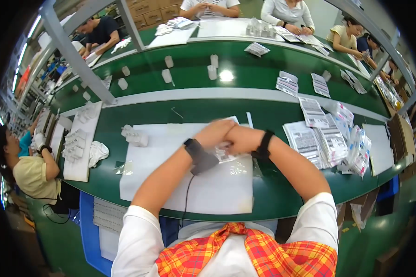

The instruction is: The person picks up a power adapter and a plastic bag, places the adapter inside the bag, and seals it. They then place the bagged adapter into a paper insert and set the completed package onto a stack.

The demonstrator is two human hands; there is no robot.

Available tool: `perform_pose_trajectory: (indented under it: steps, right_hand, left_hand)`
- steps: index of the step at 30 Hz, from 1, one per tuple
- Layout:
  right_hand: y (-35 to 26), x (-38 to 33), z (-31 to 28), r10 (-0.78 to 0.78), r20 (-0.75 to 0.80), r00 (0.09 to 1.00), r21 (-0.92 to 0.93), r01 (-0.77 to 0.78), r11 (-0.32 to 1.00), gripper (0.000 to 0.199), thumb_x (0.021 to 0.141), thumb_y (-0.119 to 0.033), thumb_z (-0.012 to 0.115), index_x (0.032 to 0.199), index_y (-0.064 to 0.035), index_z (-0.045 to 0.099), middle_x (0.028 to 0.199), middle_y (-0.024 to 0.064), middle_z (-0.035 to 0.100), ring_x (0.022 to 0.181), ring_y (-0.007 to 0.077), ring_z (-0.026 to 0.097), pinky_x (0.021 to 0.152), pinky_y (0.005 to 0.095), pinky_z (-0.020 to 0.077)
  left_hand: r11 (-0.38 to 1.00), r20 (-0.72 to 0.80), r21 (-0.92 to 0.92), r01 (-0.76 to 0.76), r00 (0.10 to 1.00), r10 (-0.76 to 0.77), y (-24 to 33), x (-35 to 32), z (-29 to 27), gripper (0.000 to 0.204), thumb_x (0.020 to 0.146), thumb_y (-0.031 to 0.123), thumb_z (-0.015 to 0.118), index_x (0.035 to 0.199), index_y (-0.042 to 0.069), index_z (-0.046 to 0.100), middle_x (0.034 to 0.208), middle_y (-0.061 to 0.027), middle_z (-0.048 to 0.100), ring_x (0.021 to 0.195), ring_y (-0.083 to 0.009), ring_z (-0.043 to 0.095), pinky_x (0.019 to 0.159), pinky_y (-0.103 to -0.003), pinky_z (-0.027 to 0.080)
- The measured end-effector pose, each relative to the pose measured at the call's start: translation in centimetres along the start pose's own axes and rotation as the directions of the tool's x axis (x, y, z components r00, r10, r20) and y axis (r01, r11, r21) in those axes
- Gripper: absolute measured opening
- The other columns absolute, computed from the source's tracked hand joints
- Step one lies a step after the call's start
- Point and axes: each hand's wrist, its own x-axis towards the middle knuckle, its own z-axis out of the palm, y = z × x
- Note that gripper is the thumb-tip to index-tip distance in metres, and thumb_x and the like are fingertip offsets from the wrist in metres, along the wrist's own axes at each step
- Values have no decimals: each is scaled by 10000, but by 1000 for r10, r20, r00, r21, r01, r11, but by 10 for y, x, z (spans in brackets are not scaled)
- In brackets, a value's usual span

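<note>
My left hand (211, 132) and my right hand (243, 138) meet over the white work mat, overlapping each other. Between and below them shows a white printed plastic pouch (230, 156), partly hidden and blurred. Both hands are closed on it, though the left fingertips are covered by the right hand. A dark band circles each wrist; a grey flap (202, 158) with a thin cord hangs by the left one. Left of my hands, a group of small white plastic parts (135, 136) stands on the mat (148, 184).
Printed pouches (330, 138) lie piled on the right of the green table. White boards (93, 157) with white parts and a white glove (98, 152) are at left. Beyond a metal rail, a green belt (189, 60) carries parts and pouches. Co-workers sit around; a blue bin (88, 221) is below left.
</note>
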Motion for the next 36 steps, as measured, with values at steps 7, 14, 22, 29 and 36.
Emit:
perform_pose_trajectory:
  steps: [7,14,22,29,36]
  right_hand:
    - [-44,-98,64,-155,-130,979,-427,86,900,640,813,-313,677,1357,-32,490,1405,217,472,1280,363,462,991,483,436]
    - [-10,19,-114,32,-129,991,299,8,954,343,870,-290,673,1073,-14,661,942,78,686,822,202,637,787,327,512]
    - [154,165,-120,619,-622,479,610,-200,767,515,889,-278,685,1287,-51,449,1134,202,599,984,291,643,808,345,531]
    - [50,28,-81,284,-556,781,826,481,294,342,956,-224,587,1227,-55,464,1231,146,573,1019,269,628,866,332,532]
    - [-40,-63,25,352,-606,713,395,-114,912,537,742,-82,744,1208,-34,482,1274,170,540,1193,306,531,992,384,449]
  left_hand:
    - [949,159,108,-296,947,278,2,-16,-2,349,823,143,609,1137,-8,625,1161,-148,605,1068,-316,573,986,-393,436]
    - [891,124,453,-30,992,-29,40,-30,-1,376,719,65,620,1074,-56,597,1127,-181,575,1041,-366,543,965,-423,447]
    - [871,107,470,-145,989,107,32,-27,23,404,736,29,581,1132,-49,566,1147,-207,564,1073,-392,548,984,-445,442]
    - [828,-23,539,-154,980,197,19,-31,23,439,790,42,545,1219,-51,537,1313,-241,505,1242,-408,482,1052,-462,402]
    - [900,93,422,-113,992,81,16,-25,15,409,888,120,500,1269,-29,520,1414,-253,449,1294,-414,453,1084,-501,361]
